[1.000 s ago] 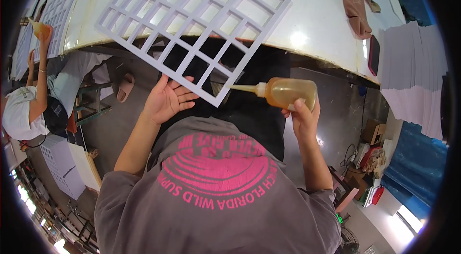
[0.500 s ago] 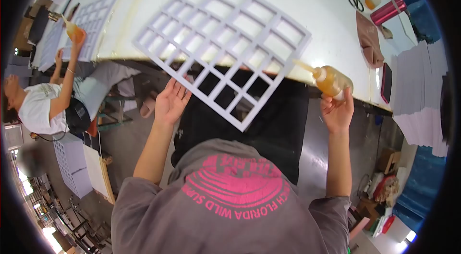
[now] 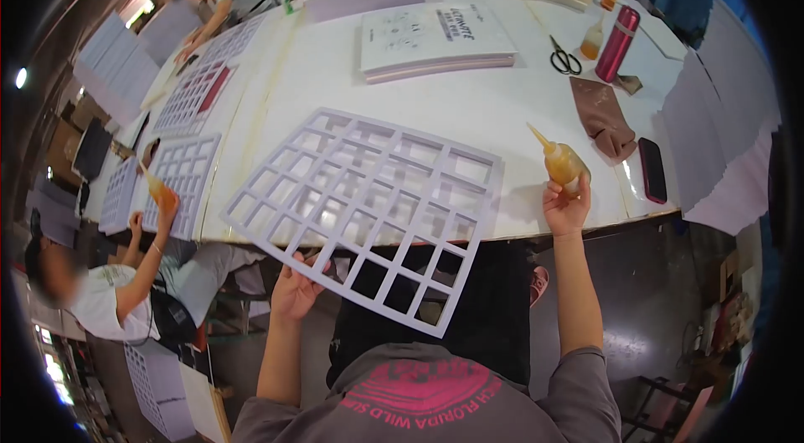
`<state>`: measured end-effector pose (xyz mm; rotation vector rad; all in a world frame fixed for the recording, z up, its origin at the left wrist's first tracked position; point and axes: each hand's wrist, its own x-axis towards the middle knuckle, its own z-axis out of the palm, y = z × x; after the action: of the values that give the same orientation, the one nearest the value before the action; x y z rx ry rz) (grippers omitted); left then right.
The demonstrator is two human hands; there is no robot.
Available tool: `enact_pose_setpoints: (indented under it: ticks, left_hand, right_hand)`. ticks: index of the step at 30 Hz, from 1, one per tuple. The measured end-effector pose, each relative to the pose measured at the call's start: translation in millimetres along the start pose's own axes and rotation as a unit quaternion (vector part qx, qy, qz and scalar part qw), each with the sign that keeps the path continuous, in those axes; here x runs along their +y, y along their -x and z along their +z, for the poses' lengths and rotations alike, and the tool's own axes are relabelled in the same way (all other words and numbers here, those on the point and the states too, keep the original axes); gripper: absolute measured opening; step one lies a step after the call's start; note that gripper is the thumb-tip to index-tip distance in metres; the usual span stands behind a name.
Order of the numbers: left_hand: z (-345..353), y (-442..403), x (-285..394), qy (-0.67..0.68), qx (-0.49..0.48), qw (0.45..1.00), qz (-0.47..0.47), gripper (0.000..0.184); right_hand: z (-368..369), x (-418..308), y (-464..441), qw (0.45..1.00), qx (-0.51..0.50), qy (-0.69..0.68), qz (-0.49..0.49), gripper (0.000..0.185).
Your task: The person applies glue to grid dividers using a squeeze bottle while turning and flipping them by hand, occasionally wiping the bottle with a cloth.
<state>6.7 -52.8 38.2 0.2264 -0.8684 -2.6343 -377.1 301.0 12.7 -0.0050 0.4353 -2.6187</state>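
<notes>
A white lattice panel (image 3: 381, 192) with rows of rectangular openings lies tilted over the table's near edge, its lower corner overhanging. My left hand (image 3: 295, 291) is at the panel's near-left edge, fingers closed on the rim and partly hidden behind it. My right hand (image 3: 568, 210) grips a squeeze bottle (image 3: 567, 168) of amber liquid, likely glue, to the right of the panel. The bottle's long nozzle points up and to the left, apart from the panel.
Across the white table (image 3: 285, 100) stand a printed stack (image 3: 435, 37), scissors (image 3: 564, 58), a red flask (image 3: 618, 43), a second amber bottle (image 3: 591, 39), brown cloth (image 3: 599, 112) and a phone (image 3: 652, 170). At left, a co-worker (image 3: 126, 292) holds another amber bottle (image 3: 162, 193) over similar panels.
The view has tilted up, showing more of the table and people at the back. My left fingers, earlier spread beneath the panel, now close on its edge. The bottle's nozzle has turned more upright.
</notes>
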Motion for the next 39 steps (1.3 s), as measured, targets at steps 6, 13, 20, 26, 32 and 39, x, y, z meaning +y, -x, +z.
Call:
enact_pose_setpoints:
  ticks: [6, 13, 20, 26, 32, 39]
  left_hand:
    - [29.9, -73.0, -2.8, 0.095, -0.101, 0.987, 0.08, 0.022]
    - [67.1, -235.4, -61.1, -0.018, 0.048, 0.999, -0.003, 0.021]
    - [57.2, -409.0, -96.1, -0.028, 0.072, 0.997, -0.007, 0.016]
    - [98.7, -445.0, -117.8, -0.148, 0.134, 0.98, -0.003, 0.048]
    - [119.5, -304.1, -201.8, -0.816, -0.178, 0.499, 0.23, 0.032]
    - [124.9, -251.9, -216.5, -0.782, -0.184, 0.54, 0.251, 0.029]
  right_hand:
    - [-14.1, -2.9, -3.5, 0.996, -0.006, -0.061, -0.058, 0.043]
    - [-0.5, -7.1, -4.2, 0.991, 0.015, -0.106, -0.082, 0.057]
    - [-5.0, -9.6, -16.9, 0.994, 0.068, -0.079, -0.04, 0.068]
    - [-1.2, -9.9, -18.2, 0.992, 0.096, -0.066, -0.042, 0.069]
    - [4.3, -13.2, -16.2, 0.987, 0.119, -0.105, -0.039, 0.068]
    - [8.6, -13.1, -16.9, 0.987, 0.134, -0.088, -0.027, 0.066]
